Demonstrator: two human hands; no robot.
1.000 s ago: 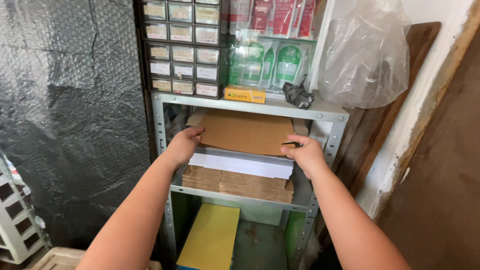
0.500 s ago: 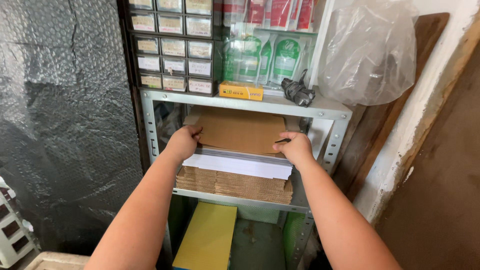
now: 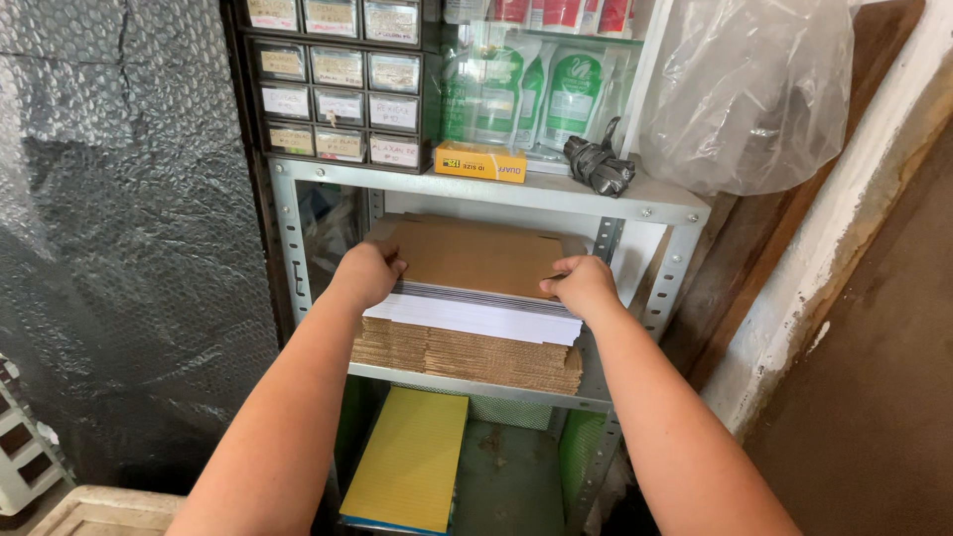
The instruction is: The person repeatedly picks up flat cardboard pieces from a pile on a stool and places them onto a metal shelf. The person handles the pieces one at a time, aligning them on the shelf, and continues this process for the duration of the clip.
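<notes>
Head-camera view: two bare hands reach into the middle bay of a grey perforated-steel shelving unit (image 3: 650, 213), each curled over one end of a flat brown cardboard sheet (image 3: 476, 256) that tops a stack. The left hand (image 3: 365, 273) grips the sheet's left edge, fingers wrapped over it near the left upright; the right hand (image 3: 581, 283) holds the right edge, close beside the right upright. Both hands are closed on the sheet, with little spare room between knuckles and posts.

The sheet lies level, plain and unprinted, its front edge roughly in line with the shelf's front lip. Directly beneath it sits a layer of white flat sheets with dark edges (image 3: 476, 316), and under that a thick pile of folded corrugated brown cardboard (image 3: 467, 355) resting on the shelf board and filling most of its width. Headroom above the sheet is modest, up to the underside of the upper shelf.

On that upper shelf stand a dark cabinet of small labelled drawers (image 3: 338, 79) at the left end, a small yellow box (image 3: 480, 162) at the front edge, green-and-white pouches (image 3: 556, 94) behind it, a bundled black strap (image 3: 599, 166) and a clear plastic bag (image 3: 749, 94) at the right end. A yellow ribbed panel (image 3: 409, 459) leans in the open bay below. Silver bubble-foil sheeting (image 3: 119, 228) covers the wall to the left; a rough plastered wall (image 3: 854, 228) closes in on the right.
</notes>
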